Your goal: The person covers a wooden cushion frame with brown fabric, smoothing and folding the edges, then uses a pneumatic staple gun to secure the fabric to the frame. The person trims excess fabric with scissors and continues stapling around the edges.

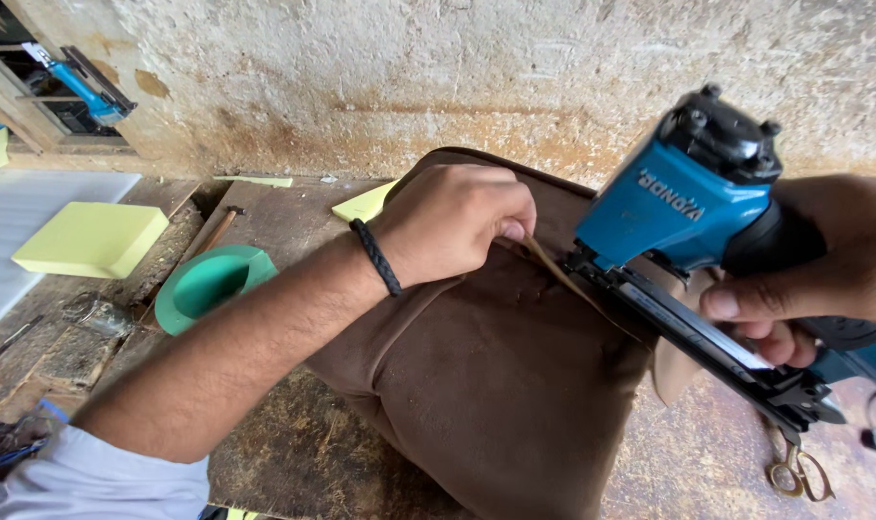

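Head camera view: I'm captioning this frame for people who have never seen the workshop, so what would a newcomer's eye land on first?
First the blue staple gun, gripped in the right hand at the right, its nose against the brown upholstered cushion in the centre. Next the left hand, pinching the cushion's fabric edge beside the gun. A green bowl-like piece and yellow foam block lie to the left.

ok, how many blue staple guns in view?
2. One staple gun is in the right hand, nose against the brown fabric beside the left hand. A second staple gun lies on the ledge at top left. Others may sit out of frame.
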